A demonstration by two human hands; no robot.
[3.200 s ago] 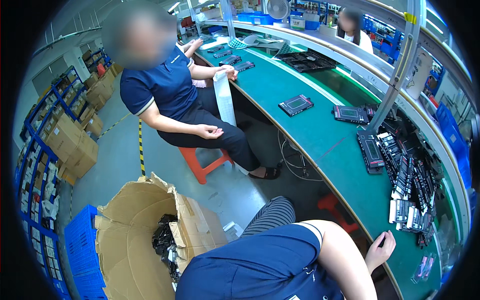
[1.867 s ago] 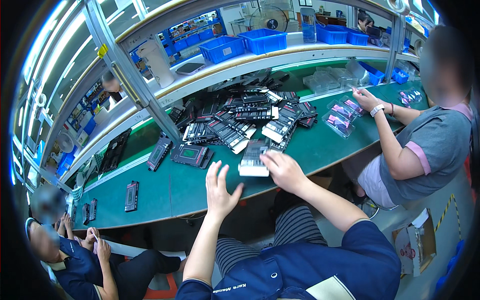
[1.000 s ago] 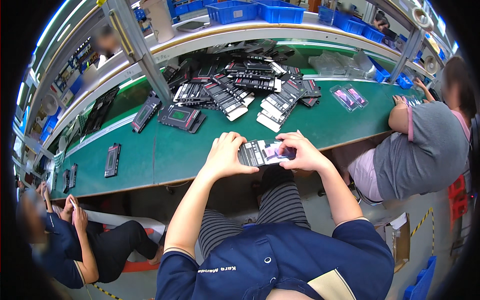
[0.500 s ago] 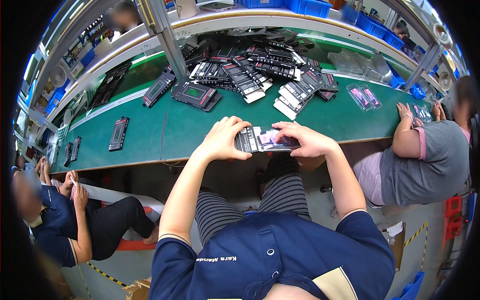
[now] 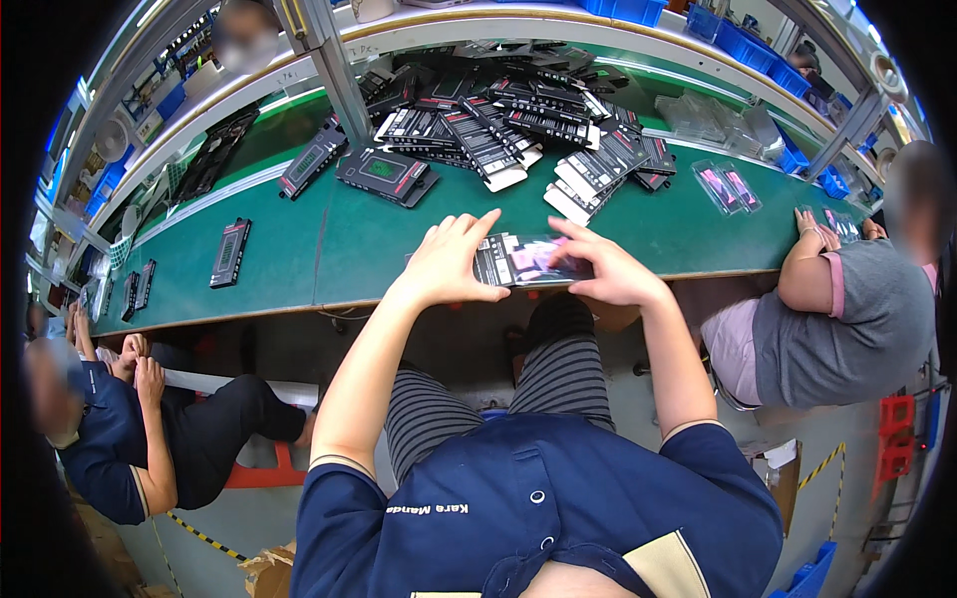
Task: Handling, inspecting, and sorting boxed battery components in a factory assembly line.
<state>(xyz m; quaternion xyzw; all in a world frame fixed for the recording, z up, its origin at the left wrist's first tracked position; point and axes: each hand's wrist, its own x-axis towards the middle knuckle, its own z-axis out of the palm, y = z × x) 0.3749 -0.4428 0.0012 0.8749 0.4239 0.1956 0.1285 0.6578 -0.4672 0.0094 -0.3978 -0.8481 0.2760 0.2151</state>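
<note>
My left hand (image 5: 449, 261) is closed around the left end of a black printed cardboard box (image 5: 491, 261), held level just over the table's front edge. From the box's right end sticks out a clear plastic tray (image 5: 538, 257) with pink pieces in it. My right hand (image 5: 610, 263) grips the tray's far right end between thumb and fingers, one finger bent over its top. The part of the tray inside the box is hidden. Beyond my hands, a heap of similar black boxes (image 5: 488, 145) lies on the green table (image 5: 389, 259), some with white flaps standing open.
Two clear trays with pink pieces (image 5: 726, 187) lie to the right. Single black boxes (image 5: 230, 253) lie on the left. A metal post (image 5: 339, 90) rises behind the table beside the heap. A co-worker sits on the left (image 5: 110, 429) and another on the right (image 5: 837, 299).
My hands, the box and the tray have shifted slightly up in the view. My right fingers have moved a little on the tray. The left co-worker's hands have moved closer together.
</note>
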